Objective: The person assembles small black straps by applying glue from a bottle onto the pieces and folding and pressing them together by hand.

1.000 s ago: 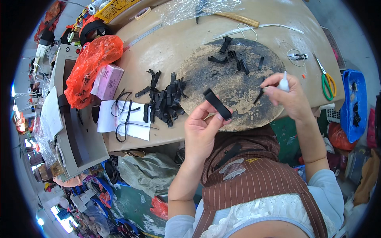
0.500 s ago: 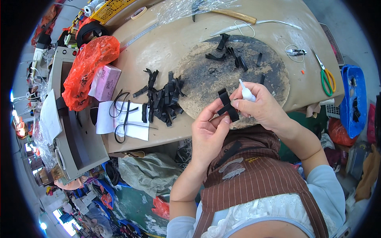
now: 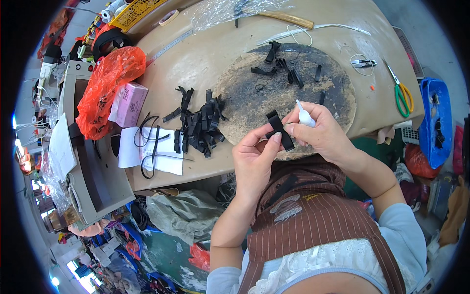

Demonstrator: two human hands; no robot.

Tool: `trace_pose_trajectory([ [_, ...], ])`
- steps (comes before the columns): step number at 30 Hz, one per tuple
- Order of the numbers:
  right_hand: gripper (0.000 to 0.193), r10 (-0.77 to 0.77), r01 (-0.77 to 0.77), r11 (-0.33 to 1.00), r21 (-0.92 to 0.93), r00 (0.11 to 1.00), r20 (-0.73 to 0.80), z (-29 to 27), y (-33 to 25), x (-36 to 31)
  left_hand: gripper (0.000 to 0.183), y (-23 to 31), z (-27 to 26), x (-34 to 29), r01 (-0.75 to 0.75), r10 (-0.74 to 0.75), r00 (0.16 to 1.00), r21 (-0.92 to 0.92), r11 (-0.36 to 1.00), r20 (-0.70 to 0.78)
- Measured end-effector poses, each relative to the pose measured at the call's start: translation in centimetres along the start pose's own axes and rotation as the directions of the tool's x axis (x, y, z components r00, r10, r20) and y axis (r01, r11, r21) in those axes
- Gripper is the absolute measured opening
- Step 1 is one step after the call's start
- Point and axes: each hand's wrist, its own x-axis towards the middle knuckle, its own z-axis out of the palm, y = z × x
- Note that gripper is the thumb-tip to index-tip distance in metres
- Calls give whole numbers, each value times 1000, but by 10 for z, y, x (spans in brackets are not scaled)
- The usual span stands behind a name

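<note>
Over the near edge of a worn round board (image 3: 235,108), my left hand (image 3: 257,154) pinches a black ribbon bow (image 3: 275,121), its thumb pressed on the middle of the band. My right hand (image 3: 320,130) is closed around a small white glue bottle (image 3: 306,117) whose thin nozzle points up. The right thumb and fingertips also come against the right side of the bow. Left of the board lies a heap of black ribbon bows (image 3: 200,122). A few more black bows (image 3: 291,73) and short strips rest on the board's far part.
Green-and-orange scissors (image 3: 401,93) and a small thread snipper (image 3: 363,63) lie at the right. A hammer (image 3: 289,19) and clear plastic wrap are at the back. Leftward are white paper (image 3: 166,164) with black cord, a pink tissue box (image 3: 131,104) and a red plastic bag (image 3: 107,93).
My left thumb has shifted up from the bow's lower end onto its middle. The right hand keeps the bottle almost in the same spot.
</note>
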Motion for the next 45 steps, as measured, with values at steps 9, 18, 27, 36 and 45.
trace_pose_trajectory([
  [9, 11, -51, 67, 988, -137, 992, 116, -10, -7, 5, 21, 0, 2, 1, -46, 46, 999, 12, 999, -9],
  [18, 18, -709, 803, 440, -402, 585, 393, -18, 10, 15, 18, 30, -39, 12, 589, -495, 784, -197, 784, 373],
  [27, 19, -611, 819, 287, -497, 557, 563, -25, 3, 15, 11, 13, -29, 15, 472, -436, 864, -104, 875, 251],
  [36, 27, 130, -12, 836, -549, 976, 177, -10, -49, -40, 11, 6, -22, -4, 81, -80, 997, 43, 996, -10],
  [45, 25, -150, 313, 634, -707, 947, 285, -4, -44, -40, 13, 11, -15, -10, -15, 18, 1000, 121, 993, -20],
])
